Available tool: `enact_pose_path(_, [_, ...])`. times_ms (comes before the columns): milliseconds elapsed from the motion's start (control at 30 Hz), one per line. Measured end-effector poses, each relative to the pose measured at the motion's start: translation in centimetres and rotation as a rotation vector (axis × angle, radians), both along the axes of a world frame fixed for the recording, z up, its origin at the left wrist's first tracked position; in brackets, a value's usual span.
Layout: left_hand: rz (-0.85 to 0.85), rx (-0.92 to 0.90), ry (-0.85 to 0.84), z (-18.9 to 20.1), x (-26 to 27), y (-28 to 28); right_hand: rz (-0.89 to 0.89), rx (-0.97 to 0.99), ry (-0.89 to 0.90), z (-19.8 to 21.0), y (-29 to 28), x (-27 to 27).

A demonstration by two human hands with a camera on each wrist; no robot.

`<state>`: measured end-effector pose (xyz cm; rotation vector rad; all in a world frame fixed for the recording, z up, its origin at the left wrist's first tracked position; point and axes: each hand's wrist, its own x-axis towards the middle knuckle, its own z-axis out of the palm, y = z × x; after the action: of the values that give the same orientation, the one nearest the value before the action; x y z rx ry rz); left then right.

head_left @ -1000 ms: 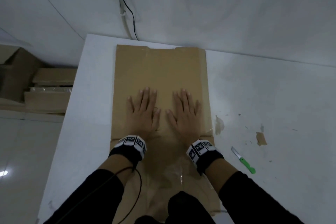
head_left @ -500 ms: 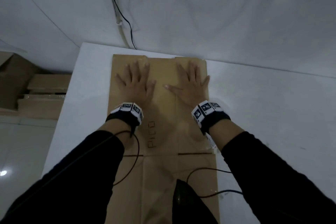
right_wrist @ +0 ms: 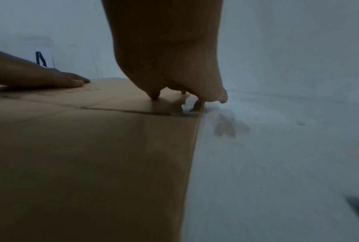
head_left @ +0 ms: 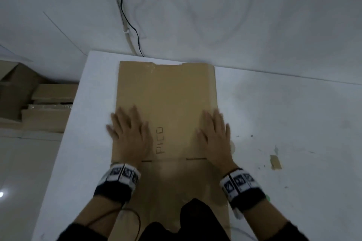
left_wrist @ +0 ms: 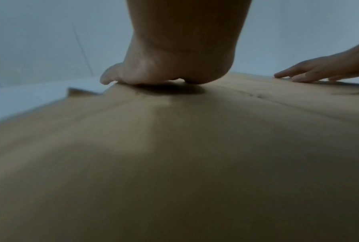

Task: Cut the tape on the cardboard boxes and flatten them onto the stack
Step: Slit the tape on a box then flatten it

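A flattened brown cardboard box (head_left: 168, 92) lies lengthwise on the white table (head_left: 284, 113), with "PICO" written on it. My left hand (head_left: 127, 131) presses flat on its left edge, fingers spread and straight. My right hand (head_left: 214, 133) presses flat on its right edge the same way. The left wrist view shows my left hand's palm (left_wrist: 174, 68) down on the cardboard (left_wrist: 174, 155), with the right hand (left_wrist: 319, 70) at the far right. In the right wrist view my right hand (right_wrist: 174, 78) sits at the cardboard's right edge (right_wrist: 112, 155).
A stack of flattened cardboard (head_left: 43, 111) sits on the floor left of the table. A scrap of brown tape (head_left: 275, 162) lies on the table to the right. Cables (head_left: 127, 25) run down the white wall behind the table.
Both hands slid from the box's far end back toward me and outward to its left and right edges, still pressing flat. The head view has tilted down a little.
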<state>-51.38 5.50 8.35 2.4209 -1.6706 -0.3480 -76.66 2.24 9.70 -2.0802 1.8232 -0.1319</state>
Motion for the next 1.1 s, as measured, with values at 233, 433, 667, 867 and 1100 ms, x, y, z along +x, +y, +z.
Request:
enact_pose_path(233, [0.062, -0.016, 0.003, -0.5, -0.9, 4.1, -0.168, -0.033, -0.012, -1.8, 5.4, 0.1])
enact_pose_path(433, [0.139, 0.057, 0.172, 1.6, -0.2, 4.2, -0.154, 0.026, -0.119, -1.1, 4.9, -1.0])
enact_pose_path(667, [0.604, 0.074, 0.555, 5.4, 2.0, 6.0, -0.654, 0.041, -0.322, 1.3, 8.1, -1.8])
enact_pose_path(867, [0.223, 0.123, 0.833, 5.2, 4.1, 10.7, -0.588, 0.034, -0.347, 1.8, 11.5, -2.9])
enact_pose_path(1100, [0.119, -0.039, 0.887, 6.4, 1.4, 19.1, -0.595, 0.007, -0.576, 3.9, 18.9, -1.7])
